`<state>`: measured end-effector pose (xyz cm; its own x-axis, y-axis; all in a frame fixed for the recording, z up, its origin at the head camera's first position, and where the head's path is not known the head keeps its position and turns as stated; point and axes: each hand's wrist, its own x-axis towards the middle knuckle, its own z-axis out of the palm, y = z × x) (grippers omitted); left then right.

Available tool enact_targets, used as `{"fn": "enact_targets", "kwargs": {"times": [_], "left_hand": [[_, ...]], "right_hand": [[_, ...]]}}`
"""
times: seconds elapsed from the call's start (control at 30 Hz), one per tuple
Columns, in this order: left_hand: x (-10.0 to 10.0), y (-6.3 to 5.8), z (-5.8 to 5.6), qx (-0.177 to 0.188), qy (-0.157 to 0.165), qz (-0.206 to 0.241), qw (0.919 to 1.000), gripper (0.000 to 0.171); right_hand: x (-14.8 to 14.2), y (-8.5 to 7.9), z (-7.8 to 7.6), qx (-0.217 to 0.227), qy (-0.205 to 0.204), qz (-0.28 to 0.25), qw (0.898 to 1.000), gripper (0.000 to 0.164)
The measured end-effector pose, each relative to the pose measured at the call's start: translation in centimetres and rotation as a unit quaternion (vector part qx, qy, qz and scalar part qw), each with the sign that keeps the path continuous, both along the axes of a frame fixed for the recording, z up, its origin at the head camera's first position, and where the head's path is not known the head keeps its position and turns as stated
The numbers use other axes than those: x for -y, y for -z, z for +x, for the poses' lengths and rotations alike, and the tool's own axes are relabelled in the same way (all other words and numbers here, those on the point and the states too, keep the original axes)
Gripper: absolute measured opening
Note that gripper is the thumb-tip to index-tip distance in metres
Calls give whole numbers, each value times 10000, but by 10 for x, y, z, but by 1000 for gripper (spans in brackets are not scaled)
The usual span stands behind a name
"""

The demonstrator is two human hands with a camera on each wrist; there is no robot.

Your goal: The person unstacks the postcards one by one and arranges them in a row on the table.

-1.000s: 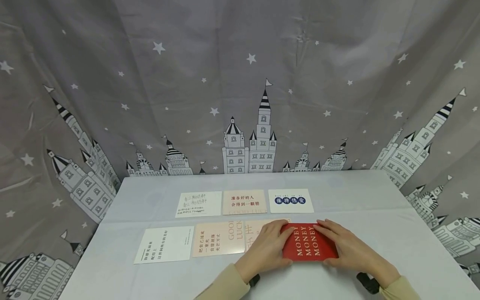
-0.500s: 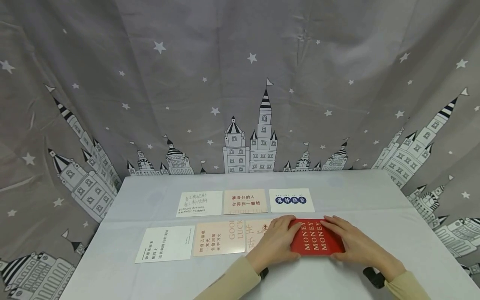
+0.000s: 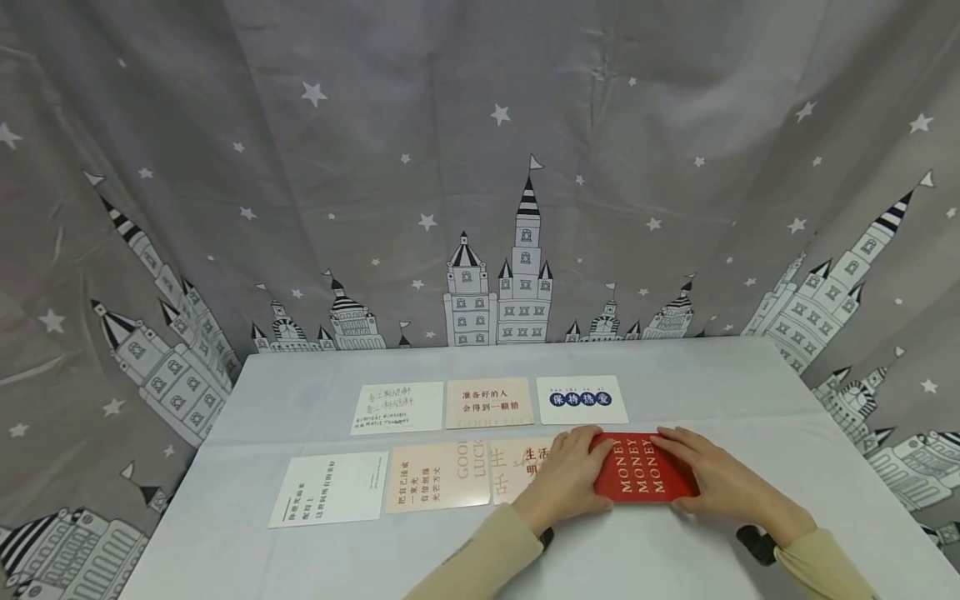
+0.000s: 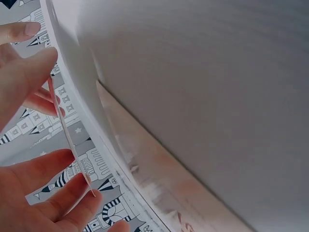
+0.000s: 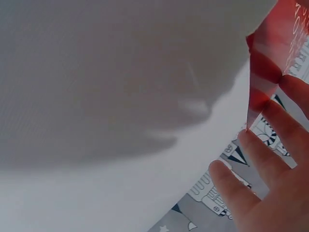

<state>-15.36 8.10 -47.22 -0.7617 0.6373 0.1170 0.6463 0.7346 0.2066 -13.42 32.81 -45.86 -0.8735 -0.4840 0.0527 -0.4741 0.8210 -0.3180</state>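
A red card [image 3: 641,471] with "MONEY" printed three times is held between both hands at the right of the lower row of cards. My left hand [image 3: 566,475] pinches its left end, thumb at the near edge and fingers at the far edge. At the other end, my right hand [image 3: 723,483] pinches it the same way. The left wrist view shows the card nearly edge-on, raised off the tabletop. Fingers of my right hand [image 5: 270,164] touch its edge in the right wrist view. A pink card [image 3: 517,475] is partly hidden behind my left hand.
The back row has a handwritten white card [image 3: 397,408], a pink card with red text [image 3: 489,404] and a white card with blue circles [image 3: 581,401]. In front lie a white card [image 3: 330,489] and another pink card [image 3: 438,477]. A grey castle-print curtain [image 3: 360,167] hangs behind the white table [image 3: 300,567].
Both hands have moved right and slightly away from me together, carrying the red card. More of the pink card beside my left hand now shows.
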Motion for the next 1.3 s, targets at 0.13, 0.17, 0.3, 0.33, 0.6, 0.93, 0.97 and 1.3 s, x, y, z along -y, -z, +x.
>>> {"fn": "enact_targets", "kwargs": {"times": [0.13, 0.17, 0.3, 0.33, 0.6, 0.93, 0.97, 1.3], "left_hand": [[-7, 1, -2, 51, -85, -97, 9999, 81], [-9, 1, -2, 85, -109, -92, 9999, 81], [-14, 2, -3, 136, -163, -92, 9997, 81], [-16, 3, -4, 135, -171, -91, 9997, 80], [-26, 4, -5, 116, -252, -87, 9996, 80], [-36, 5, -6, 32, -394, -178, 9991, 81], [-37, 5, -6, 6, -400, -184, 9990, 81], [-42, 5, -5, 100, -542, -310, 9980, 80]], "right_hand": [[-5, 2, -3, 32, 13, 28, 10000, 80], [-6, 2, -3, 25, 18, 24, 10000, 80], [-10, 4, -6, 121, 70, -7, 9999, 79], [-12, 4, -6, 165, 87, -13, 9998, 79], [-20, 7, -12, 491, 226, -154, 9984, 80], [-24, 3, -16, 795, 248, -228, 9963, 81], [-24, 3, -16, 840, 255, -242, 9958, 82], [-25, 1, -19, 1091, 323, -370, 9928, 81]]}}
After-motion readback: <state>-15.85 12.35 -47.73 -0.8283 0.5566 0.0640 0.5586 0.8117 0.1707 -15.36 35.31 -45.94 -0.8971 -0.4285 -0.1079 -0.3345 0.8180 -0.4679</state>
